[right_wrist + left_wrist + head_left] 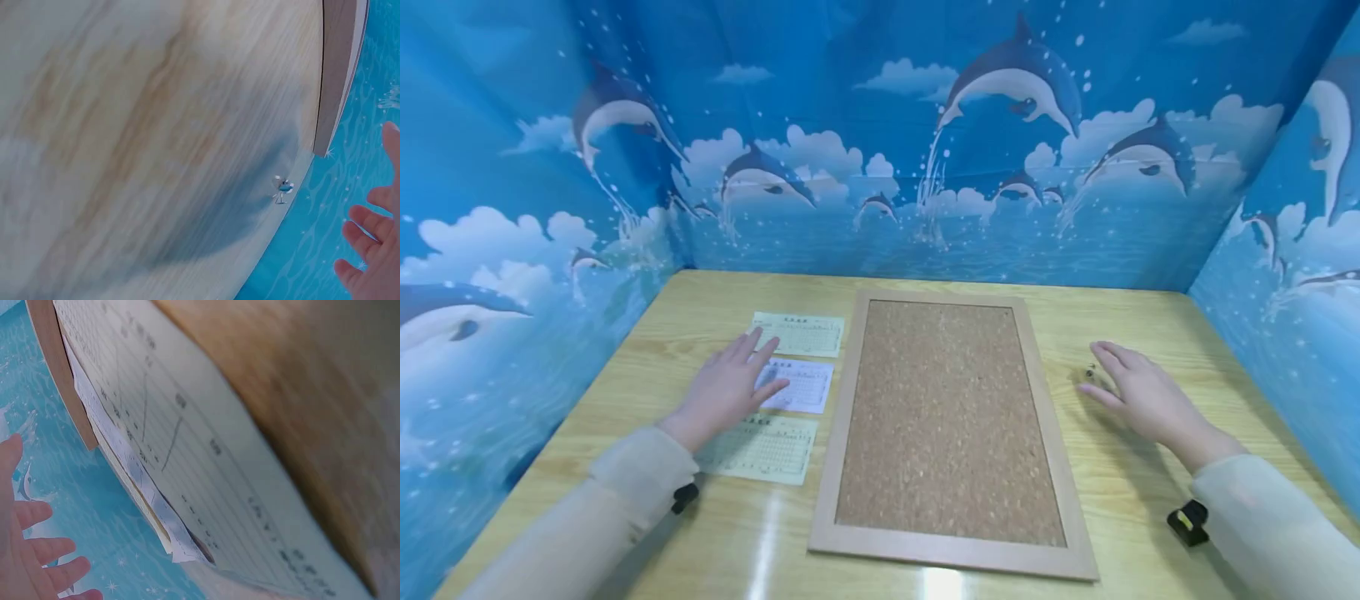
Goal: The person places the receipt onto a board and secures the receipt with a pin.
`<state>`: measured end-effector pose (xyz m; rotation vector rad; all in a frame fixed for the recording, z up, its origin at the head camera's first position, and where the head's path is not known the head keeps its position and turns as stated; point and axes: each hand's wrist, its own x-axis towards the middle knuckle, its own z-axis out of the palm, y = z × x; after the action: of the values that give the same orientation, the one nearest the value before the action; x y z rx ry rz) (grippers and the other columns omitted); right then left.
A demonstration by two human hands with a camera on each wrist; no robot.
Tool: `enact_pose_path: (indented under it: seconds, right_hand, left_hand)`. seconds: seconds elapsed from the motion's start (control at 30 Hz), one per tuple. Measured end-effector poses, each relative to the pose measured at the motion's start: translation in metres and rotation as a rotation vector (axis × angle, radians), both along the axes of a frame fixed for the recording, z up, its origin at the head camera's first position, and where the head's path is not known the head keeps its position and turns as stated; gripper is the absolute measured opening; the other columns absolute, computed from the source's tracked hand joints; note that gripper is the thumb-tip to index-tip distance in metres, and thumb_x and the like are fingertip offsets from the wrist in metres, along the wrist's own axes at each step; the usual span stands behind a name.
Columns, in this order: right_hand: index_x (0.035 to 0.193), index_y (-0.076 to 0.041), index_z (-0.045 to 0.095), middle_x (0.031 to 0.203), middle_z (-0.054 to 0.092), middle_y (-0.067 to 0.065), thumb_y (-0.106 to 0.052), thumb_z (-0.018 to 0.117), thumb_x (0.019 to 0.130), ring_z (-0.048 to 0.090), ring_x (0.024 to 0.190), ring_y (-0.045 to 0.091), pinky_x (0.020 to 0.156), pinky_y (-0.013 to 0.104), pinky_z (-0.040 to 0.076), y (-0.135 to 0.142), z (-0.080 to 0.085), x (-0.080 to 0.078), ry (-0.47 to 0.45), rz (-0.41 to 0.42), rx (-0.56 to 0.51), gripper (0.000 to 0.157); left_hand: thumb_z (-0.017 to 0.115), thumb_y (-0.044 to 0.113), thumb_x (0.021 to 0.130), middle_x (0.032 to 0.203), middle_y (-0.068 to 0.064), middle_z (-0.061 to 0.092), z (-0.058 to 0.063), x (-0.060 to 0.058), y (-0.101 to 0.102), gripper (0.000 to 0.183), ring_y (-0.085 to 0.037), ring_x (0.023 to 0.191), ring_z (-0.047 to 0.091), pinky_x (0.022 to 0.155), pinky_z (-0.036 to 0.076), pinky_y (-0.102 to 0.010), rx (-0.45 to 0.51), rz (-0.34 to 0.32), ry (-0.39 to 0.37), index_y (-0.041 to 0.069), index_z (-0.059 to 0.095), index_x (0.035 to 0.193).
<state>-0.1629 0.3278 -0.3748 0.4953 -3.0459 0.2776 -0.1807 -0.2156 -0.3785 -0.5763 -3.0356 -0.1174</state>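
Note:
My left hand (730,379) is held over the printed slips at the left, fingers spread, gripping nothing. Below and around it lie a pale green slip (812,335) at the back, a white slip (811,387) in the middle and another pale green slip (775,450) in front, partly hidden by the hand and sleeve. A cork board (951,417) in a light wooden frame lies flat between my hands. My right hand (1138,392), also holding nothing, hovers by a small shiny cluster (283,189), perhaps pushpins, on the tabletop.
The wood-grain table (700,300) is enclosed at the back and both sides by a blue dolphin-print curtain (820,225). A dark strapped piece (1189,522) sits at the right wrist, and a similar dark piece (685,497) at the left wrist.

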Motion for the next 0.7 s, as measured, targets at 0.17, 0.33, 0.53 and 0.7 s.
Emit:
enact_pose_path:
  seconds: [0.17,0.33,0.53,0.7]
  right_hand:
    - [0.137,0.008,0.038,0.132,0.039,0.032,-0.039,0.056,0.093,0.036,0.119,0.051,0.094,0.064,0.029,-0.009,-0.002,0.001,0.032,0.007,-0.004,0.067]
    - [0.136,0.007,0.041,0.129,0.043,0.03,-0.036,0.055,0.094,0.039,0.117,0.049,0.094,0.063,0.032,-0.016,-0.002,0.003,0.034,0.002,-0.04,0.061]
    - [0.13,0.007,0.048,0.123,0.05,0.028,-0.028,0.057,0.094,0.045,0.113,0.046,0.093,0.059,0.035,-0.029,0.0,0.001,0.046,0.041,-0.079,0.052]
    - [0.125,0.006,0.054,0.117,0.056,0.024,-0.024,0.059,0.093,0.051,0.109,0.042,0.091,0.056,0.039,-0.043,0.002,-0.002,0.041,0.064,-0.098,0.045]
  left_hand:
    - [0.049,0.048,0.094,0.147,-0.026,0.024,-0.001,0.0,-0.005,0.07,-0.044,0.131,0.029,0.102,0.027,-0.058,0.001,-0.007,0.032,0.003,0.031,0.144]
    - [0.052,0.044,0.093,0.144,-0.028,0.029,0.0,-0.002,-0.006,0.068,-0.044,0.128,0.033,0.102,0.029,-0.056,0.024,-0.017,0.056,0.002,0.034,0.143]
    - [0.055,0.042,0.092,0.142,-0.028,0.034,0.003,0.001,-0.009,0.066,-0.044,0.126,0.037,0.102,0.03,-0.054,0.049,0.004,0.076,-0.001,0.038,0.14]
    - [0.055,0.041,0.092,0.139,-0.029,0.037,0.004,0.001,-0.013,0.064,-0.045,0.124,0.038,0.101,0.031,-0.055,0.065,-0.007,0.093,-0.002,0.04,0.138]
